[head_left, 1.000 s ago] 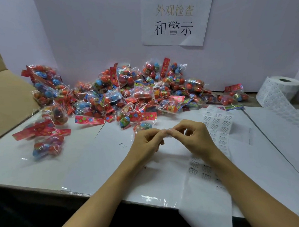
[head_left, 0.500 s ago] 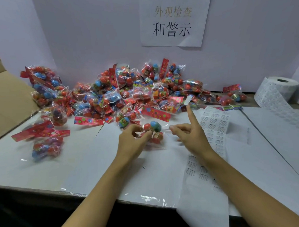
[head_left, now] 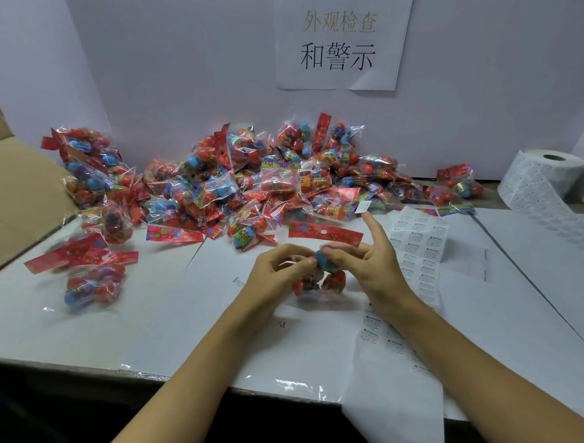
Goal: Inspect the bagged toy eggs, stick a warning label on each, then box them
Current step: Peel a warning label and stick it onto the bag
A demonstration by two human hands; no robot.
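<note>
Bagged toy eggs [head_left: 323, 273], one clear packet with a blue egg on top and red ones below, sit between both hands just above the table [head_left: 154, 327] near its front middle. Its red card header [head_left: 324, 232] sticks out behind the fingers, pointing toward the pile. The left hand [head_left: 276, 272] grips the packet from the left, fingers curled round its side and thumb on top. The right hand [head_left: 366, 265] pinches the blue egg with thumb and middle fingers, while its index finger points up and away, carrying a small white warning label [head_left: 363, 206] stuck on its tip. A big heap of bagged eggs [head_left: 249, 186] lies at the back of the table against the white wall, and a few loose packets [head_left: 92, 287] lie apart on the left. A sheet of printed labels [head_left: 416, 259] runs under the right wrist and hangs over the table's front edge. A roll of labels [head_left: 546, 176] stands at the far right, with its strip trailing across the table. A flap of a cardboard box [head_left: 18, 199] shows at the left edge. A paper sign [head_left: 339, 41] with Chinese characters is fixed to the wall above the heap.
</note>
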